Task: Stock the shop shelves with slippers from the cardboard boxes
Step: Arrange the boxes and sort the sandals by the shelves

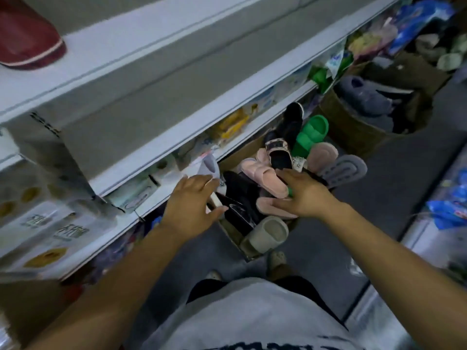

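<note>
Slippers are in the open cardboard box (233, 239) on the floor, tight vs. the foot of the shelves (156, 79). Black pair (240, 198) is at the shelf side and pink slippers (262, 173) are mid-box. Green slipper (312, 135) and grey ribbed sole (345, 170) sit at the far end, beige slide (267, 233) nearest the person.

Left hand (192, 202) is over the black pair, fingers spread and loose, tips by a pale lilac slipper (208, 168); nothing clearly gripped. Right hand (302, 195) lies flat on the pink slippers, fingers straight, closed round nothing.

Looks like the picking stage, prob. hunting for a match. To do it well:
- Find both of a pair first.
- Lift them together by the straps.
- Don't drag the rest of the pile over the box rim.
- Set them side by side on a shelf.

One red slipper (27, 39) already sits on the top shelf. 2nd box (353, 132) w/ grey-blue fluffy slippers (364, 97) stands farther along.
</note>
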Motion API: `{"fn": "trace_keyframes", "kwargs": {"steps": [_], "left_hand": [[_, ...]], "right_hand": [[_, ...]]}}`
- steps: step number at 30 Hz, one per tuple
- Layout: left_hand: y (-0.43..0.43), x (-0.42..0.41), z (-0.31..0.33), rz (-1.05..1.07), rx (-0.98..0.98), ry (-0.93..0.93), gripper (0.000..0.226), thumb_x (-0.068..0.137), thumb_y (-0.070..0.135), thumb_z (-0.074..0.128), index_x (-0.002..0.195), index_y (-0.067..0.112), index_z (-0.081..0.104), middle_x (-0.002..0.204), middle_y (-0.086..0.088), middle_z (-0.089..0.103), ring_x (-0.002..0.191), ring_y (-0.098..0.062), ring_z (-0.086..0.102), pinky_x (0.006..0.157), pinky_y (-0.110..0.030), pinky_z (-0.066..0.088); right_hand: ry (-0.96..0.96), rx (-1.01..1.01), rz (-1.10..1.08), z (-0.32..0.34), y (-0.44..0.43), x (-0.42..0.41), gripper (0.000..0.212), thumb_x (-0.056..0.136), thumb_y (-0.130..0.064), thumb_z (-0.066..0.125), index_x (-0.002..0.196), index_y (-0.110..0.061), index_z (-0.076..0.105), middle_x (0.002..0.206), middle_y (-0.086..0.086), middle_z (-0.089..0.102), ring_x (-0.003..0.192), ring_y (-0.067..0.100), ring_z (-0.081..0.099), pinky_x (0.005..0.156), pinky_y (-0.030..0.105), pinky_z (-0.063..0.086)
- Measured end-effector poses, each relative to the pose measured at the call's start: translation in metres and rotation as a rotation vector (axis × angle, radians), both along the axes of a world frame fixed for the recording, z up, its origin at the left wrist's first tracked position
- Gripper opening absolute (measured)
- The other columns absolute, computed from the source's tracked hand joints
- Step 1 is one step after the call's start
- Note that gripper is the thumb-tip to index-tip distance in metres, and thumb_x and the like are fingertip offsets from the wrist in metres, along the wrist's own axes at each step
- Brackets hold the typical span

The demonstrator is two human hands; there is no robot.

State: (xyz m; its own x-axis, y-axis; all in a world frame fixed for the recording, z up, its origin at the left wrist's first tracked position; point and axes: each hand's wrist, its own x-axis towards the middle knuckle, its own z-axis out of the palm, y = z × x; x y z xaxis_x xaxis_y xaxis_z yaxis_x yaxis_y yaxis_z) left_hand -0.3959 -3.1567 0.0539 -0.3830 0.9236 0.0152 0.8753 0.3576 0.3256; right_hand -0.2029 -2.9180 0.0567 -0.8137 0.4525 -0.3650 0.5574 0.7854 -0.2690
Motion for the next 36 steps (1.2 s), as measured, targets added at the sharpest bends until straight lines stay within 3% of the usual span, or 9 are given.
{"fn": "trace_keyframes", "kwargs": {"steps": [9, 12, 14, 20, 25, 29, 32, 35, 36], "left_hand": [[0.061, 0.018, -0.042, -0.087, -0.187, -0.054, 0.072, 0.083, 0.062, 0.058, 0.135, 0.012, 0.063, 0.134, -0.012, 0.065, 0.124, -0.033, 0.060, 0.105, -0.057, 0.045], [0.091, 0.023, -0.054, -0.038, -0.234, -0.040, 0.074, 0.083, 0.062, 0.057, 0.138, 0.012, 0.060, 0.137, -0.012, 0.063, 0.128, -0.033, 0.057, 0.112, -0.054, 0.040], [0.112, 0.026, -0.065, -0.022, -0.282, -0.028, 0.073, 0.085, 0.061, 0.057, 0.140, 0.012, 0.058, 0.140, -0.012, 0.061, 0.131, -0.033, 0.055, 0.115, -0.054, 0.037], [0.180, 0.034, -0.104, 0.045, -0.542, 0.019, 0.067, 0.096, 0.058, 0.053, 0.150, 0.018, 0.045, 0.152, -0.006, 0.050, 0.143, -0.028, 0.041, 0.121, -0.046, 0.027], [0.226, 0.032, -0.139, 0.148, -0.730, -0.014, 0.066, 0.099, 0.055, 0.050, 0.152, 0.017, 0.042, 0.153, -0.010, 0.046, 0.143, -0.031, 0.037, 0.117, -0.044, 0.028], [0.242, 0.028, -0.168, 0.203, -0.784, -0.086, 0.063, 0.099, 0.050, 0.054, 0.148, 0.012, 0.045, 0.149, -0.016, 0.048, 0.140, -0.036, 0.039, 0.117, -0.045, 0.027], [0.244, 0.025, -0.178, 0.259, -0.814, -0.120, 0.060, 0.099, 0.048, 0.055, 0.146, 0.010, 0.047, 0.147, -0.017, 0.050, 0.137, -0.038, 0.041, 0.113, -0.046, 0.032], [0.243, 0.022, -0.188, 0.302, -0.820, -0.150, 0.056, 0.099, 0.049, 0.055, 0.141, 0.012, 0.052, 0.141, -0.017, 0.055, 0.132, -0.039, 0.047, 0.107, -0.049, 0.039], [0.242, 0.022, -0.190, 0.320, -0.825, -0.163, 0.055, 0.098, 0.050, 0.055, 0.139, 0.012, 0.053, 0.139, -0.017, 0.057, 0.130, -0.040, 0.048, 0.105, -0.050, 0.040]], "right_hand": [[-0.086, -0.093, -0.150, -0.043, 0.039, 0.052, 0.105, 0.070, -0.080, 0.051, 0.154, -0.017, 0.042, 0.153, 0.013, 0.047, 0.136, 0.038, 0.047, 0.103, 0.048, 0.048], [-0.097, -0.187, -0.168, -0.054, 0.069, 0.052, 0.081, 0.085, -0.052, 0.074, 0.152, -0.018, 0.044, 0.149, 0.014, 0.050, 0.135, 0.037, 0.047, 0.106, 0.045, 0.045], [-0.107, -0.285, -0.189, -0.068, 0.092, 0.051, 0.070, 0.089, -0.043, 0.074, 0.149, -0.019, 0.047, 0.148, 0.012, 0.051, 0.135, 0.035, 0.048, 0.108, 0.043, 0.042], [-0.136, -0.569, -0.339, -0.142, 0.148, 0.041, 0.084, 0.079, -0.072, 0.059, 0.146, -0.021, 0.051, 0.144, 0.007, 0.055, 0.129, 0.031, 0.055, 0.094, 0.035, 0.045], [-0.190, -0.643, -0.467, -0.220, 0.169, 0.020, 0.062, 0.098, -0.043, 0.062, 0.146, -0.006, 0.046, 0.144, 0.020, 0.054, 0.130, 0.037, 0.052, 0.099, 0.036, 0.038], [-0.206, -0.702, -0.594, -0.280, 0.171, -0.003, 0.059, 0.094, -0.053, 0.063, 0.130, -0.006, 0.060, 0.129, 0.018, 0.064, 0.118, 0.036, 0.060, 0.091, 0.036, 0.044], [-0.200, -0.781, -0.752, -0.303, 0.169, -0.012, 0.063, 0.092, -0.062, 0.061, 0.126, -0.009, 0.062, 0.117, 0.009, 0.065, 0.106, 0.026, 0.062, 0.077, 0.027, 0.038], [-0.118, -0.854, -0.917, -0.313, 0.169, -0.017, 0.058, 0.093, -0.049, 0.068, 0.132, -0.007, 0.061, 0.117, 0.003, 0.065, 0.097, 0.016, 0.061, 0.060, 0.011, 0.045], [-0.076, -0.883, -0.977, -0.316, 0.169, -0.017, 0.056, 0.093, -0.044, 0.071, 0.133, -0.007, 0.061, 0.119, 0.002, 0.066, 0.098, 0.016, 0.064, 0.064, 0.009, 0.051]]}}
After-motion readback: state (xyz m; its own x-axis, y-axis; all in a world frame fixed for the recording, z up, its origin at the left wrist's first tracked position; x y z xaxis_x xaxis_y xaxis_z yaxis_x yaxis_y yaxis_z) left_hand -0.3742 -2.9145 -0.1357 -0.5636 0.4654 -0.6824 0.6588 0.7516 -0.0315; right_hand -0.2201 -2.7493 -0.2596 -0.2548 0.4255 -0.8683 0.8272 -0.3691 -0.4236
